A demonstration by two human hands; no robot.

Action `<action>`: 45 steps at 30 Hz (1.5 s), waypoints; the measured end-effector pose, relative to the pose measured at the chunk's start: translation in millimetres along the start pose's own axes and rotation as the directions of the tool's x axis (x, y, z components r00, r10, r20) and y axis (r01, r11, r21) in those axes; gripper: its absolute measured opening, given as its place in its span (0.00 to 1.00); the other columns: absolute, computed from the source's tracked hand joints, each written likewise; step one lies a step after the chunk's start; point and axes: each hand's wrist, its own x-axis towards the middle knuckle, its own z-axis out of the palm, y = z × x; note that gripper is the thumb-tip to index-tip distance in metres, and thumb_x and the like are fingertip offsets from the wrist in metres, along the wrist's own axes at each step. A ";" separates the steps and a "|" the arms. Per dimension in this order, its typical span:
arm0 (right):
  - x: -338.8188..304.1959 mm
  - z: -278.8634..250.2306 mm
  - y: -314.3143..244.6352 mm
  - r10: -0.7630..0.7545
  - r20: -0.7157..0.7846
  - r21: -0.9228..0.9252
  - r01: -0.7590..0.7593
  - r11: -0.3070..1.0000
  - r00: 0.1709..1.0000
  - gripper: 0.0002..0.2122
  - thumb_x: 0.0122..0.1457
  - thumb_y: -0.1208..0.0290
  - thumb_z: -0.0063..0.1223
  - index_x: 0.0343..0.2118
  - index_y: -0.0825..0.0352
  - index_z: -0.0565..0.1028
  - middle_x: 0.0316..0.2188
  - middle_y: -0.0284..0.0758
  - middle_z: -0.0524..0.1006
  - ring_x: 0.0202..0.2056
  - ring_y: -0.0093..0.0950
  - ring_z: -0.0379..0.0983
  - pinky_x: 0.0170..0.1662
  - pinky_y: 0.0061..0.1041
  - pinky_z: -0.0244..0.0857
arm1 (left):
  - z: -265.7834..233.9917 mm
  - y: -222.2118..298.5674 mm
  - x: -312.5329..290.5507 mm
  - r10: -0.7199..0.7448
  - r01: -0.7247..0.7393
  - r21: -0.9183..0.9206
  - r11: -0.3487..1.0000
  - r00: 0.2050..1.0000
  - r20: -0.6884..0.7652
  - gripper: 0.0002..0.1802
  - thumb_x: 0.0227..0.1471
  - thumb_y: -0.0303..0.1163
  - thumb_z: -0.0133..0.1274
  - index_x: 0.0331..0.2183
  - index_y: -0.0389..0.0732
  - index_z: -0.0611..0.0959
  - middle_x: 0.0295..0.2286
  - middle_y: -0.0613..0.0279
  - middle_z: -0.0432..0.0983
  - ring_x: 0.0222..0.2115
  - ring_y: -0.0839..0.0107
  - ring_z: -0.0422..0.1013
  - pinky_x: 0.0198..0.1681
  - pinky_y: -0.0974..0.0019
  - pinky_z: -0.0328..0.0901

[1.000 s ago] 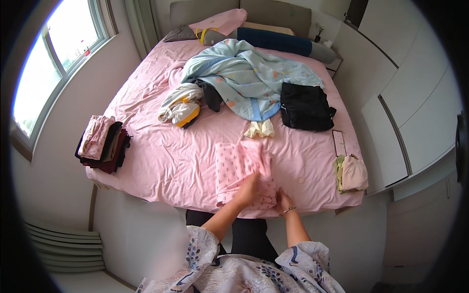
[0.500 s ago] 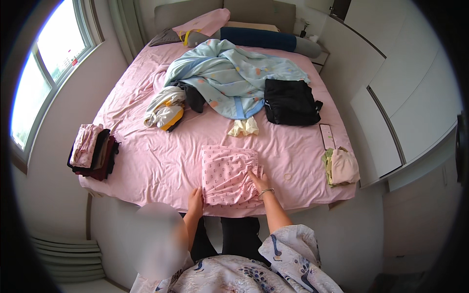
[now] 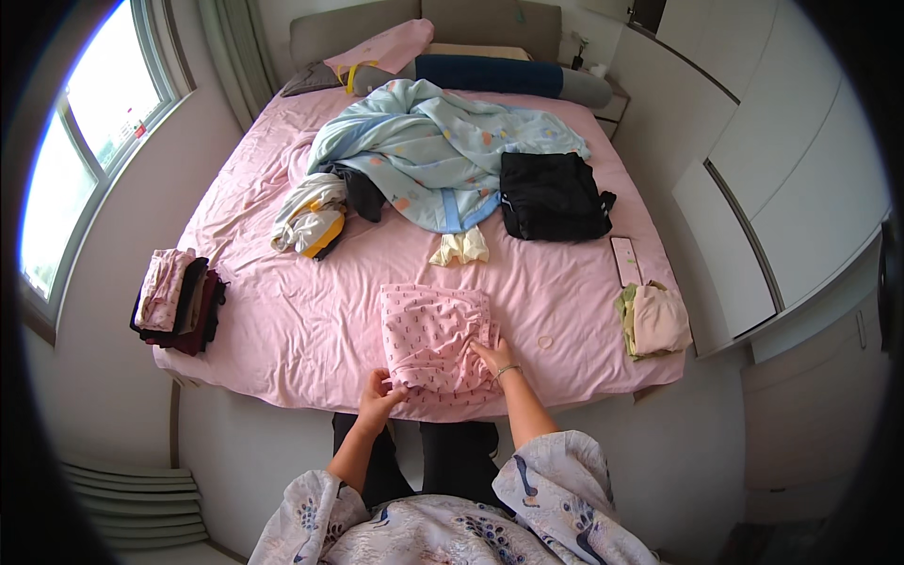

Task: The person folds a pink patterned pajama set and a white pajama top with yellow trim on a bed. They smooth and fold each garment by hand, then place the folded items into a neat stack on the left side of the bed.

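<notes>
A pink garment (image 3: 426, 325) with a small dark print lies folded into a rough square near the front edge of the bed. Its lower part is creased and bunched. My left hand (image 3: 379, 399) pinches the near left corner between thumb and fingers. At the right edge, my right hand (image 3: 493, 358) has its thumb on top of the cloth and its fingers around the side, partly hidden by the fabric. A bracelet (image 3: 508, 369) circles my right wrist.
The pink-sheeted bed (image 3: 282, 330) also bears a clothes stack (image 3: 179, 297) at left, a grey-white-yellow bundle (image 3: 311, 221), a light blue blanket (image 3: 424, 141), folded black clothing (image 3: 554, 198), a small cream cloth (image 3: 460, 248), a phone-like slab (image 3: 625, 262), folded pale clothes (image 3: 656, 320) and a thin ring (image 3: 545, 343).
My left hand has moved from the garment's left side onto its near left corner, which it now grips. The garment's near part has become more bunched. The view has shifted slightly.
</notes>
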 end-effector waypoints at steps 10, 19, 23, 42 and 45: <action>-43.6 -23.3 -54.8 0.104 0.253 0.257 -0.170 0.951 0.962 0.18 0.45 0.64 0.60 0.35 0.73 0.74 0.29 0.36 0.76 0.27 0.24 0.73 0.30 0.20 0.66 | 12.5 3.5 -2.1 0.442 -0.226 0.545 0.808 0.844 -0.305 0.10 0.34 0.17 0.48 0.26 0.37 0.69 0.20 0.62 0.64 0.21 0.71 0.62 0.25 0.70 0.59; -58.1 -22.7 -53.8 0.253 0.276 0.159 -0.303 0.940 0.927 0.24 0.42 0.62 0.60 0.39 0.74 0.70 0.35 0.41 0.73 0.37 0.31 0.70 0.38 0.28 0.64 | -41.3 -19.7 -13.5 0.230 -0.082 0.735 0.673 0.968 -0.103 0.18 0.38 0.16 0.44 0.36 0.38 0.74 0.31 0.56 0.71 0.32 0.63 0.68 0.35 0.66 0.64; -46.6 -37.4 -37.9 0.301 0.331 0.178 -0.372 0.911 0.894 0.28 0.40 0.57 0.60 0.41 0.73 0.69 0.35 0.40 0.74 0.35 0.31 0.71 0.38 0.40 0.61 | -38.3 1.4 2.1 -0.075 0.074 -0.065 0.995 0.997 -0.021 0.23 0.42 0.19 0.43 0.45 0.36 0.70 0.34 0.58 0.71 0.33 0.71 0.69 0.37 0.71 0.64; -85.8 -24.6 -52.2 0.088 0.369 0.677 -0.333 0.656 0.925 0.21 0.51 0.66 0.55 0.48 0.62 0.64 0.42 0.32 0.71 0.39 0.29 0.71 0.40 0.31 0.68 | -27.5 -17.1 -1.2 -0.305 0.262 -0.529 0.807 0.952 0.006 0.20 0.48 0.34 0.49 0.44 0.38 0.71 0.37 0.62 0.73 0.35 0.68 0.71 0.34 0.65 0.67; -103.2 -31.4 -65.3 0.129 0.439 0.506 -0.363 0.782 0.889 0.21 0.50 0.67 0.56 0.48 0.62 0.64 0.41 0.32 0.71 0.39 0.30 0.70 0.40 0.32 0.68 | -7.1 -23.7 -17.4 -0.294 0.178 -0.817 0.549 0.956 0.011 0.25 0.46 0.40 0.50 0.46 0.40 0.69 0.42 0.59 0.69 0.43 0.63 0.67 0.46 0.57 0.62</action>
